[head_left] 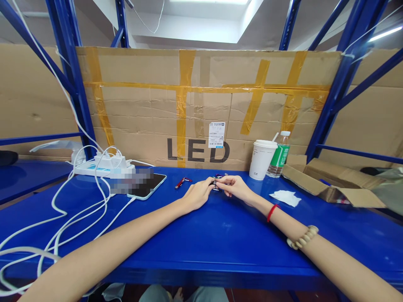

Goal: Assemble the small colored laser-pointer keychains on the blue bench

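Over the far middle of the blue table, my left hand [197, 195] and my right hand [234, 187] meet, fingertips closed in a pinch. Between them is a small dark and silver piece [214, 183], mostly covered by the fingers, so its kind cannot be made out. Just behind the fingertips, a few small shiny bits [220, 175] lie partly hidden. To the left of my left hand rests a small red item with a metallic end [180, 183], apart from both hands.
A phone [147, 186] and a white power strip [107, 165] with tangled cables lie left. On the right stand a white paper cup [262, 161], a water bottle [279, 155], a crumpled tissue [286, 197] and an open cardboard box [327, 178]. A cardboard panel [141, 113] closes the back.
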A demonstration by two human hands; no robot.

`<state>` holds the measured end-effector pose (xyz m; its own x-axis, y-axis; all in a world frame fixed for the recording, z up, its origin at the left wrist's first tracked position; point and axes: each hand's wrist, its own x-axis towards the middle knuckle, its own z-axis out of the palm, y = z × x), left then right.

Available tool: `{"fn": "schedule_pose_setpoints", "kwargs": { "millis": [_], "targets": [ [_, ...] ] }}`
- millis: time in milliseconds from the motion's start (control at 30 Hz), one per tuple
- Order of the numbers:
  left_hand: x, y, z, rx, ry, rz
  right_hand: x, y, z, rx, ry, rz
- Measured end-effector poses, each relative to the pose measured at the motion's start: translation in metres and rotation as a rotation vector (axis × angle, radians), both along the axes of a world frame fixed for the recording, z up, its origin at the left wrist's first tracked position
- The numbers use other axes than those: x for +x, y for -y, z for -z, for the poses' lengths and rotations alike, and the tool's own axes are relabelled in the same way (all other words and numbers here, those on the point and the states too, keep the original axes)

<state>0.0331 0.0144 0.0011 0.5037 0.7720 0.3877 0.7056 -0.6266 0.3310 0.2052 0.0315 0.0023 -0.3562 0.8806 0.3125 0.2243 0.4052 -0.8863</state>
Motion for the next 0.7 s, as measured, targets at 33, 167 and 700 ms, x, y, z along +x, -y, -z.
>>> {"fn": "schedule_pose_setpoints", "kwargs": {
  "millis": [33, 167, 700],
  "targets": [
    [0.0, 0.0, 0.0, 0.004, -0.002, 0.004, 0.001, -0.001, 0.0, 0.01, 0.009, 0.001],
    [0.0, -0.002, 0.002, 0.043, -0.016, 0.021, 0.005, -0.005, 0.001, 0.032, 0.039, -0.015],
    [-0.006, -0.006, 0.007, -0.033, -0.035, 0.198, 0.011, -0.005, 0.004, 0.223, 0.109, -0.101]
  ]
}}
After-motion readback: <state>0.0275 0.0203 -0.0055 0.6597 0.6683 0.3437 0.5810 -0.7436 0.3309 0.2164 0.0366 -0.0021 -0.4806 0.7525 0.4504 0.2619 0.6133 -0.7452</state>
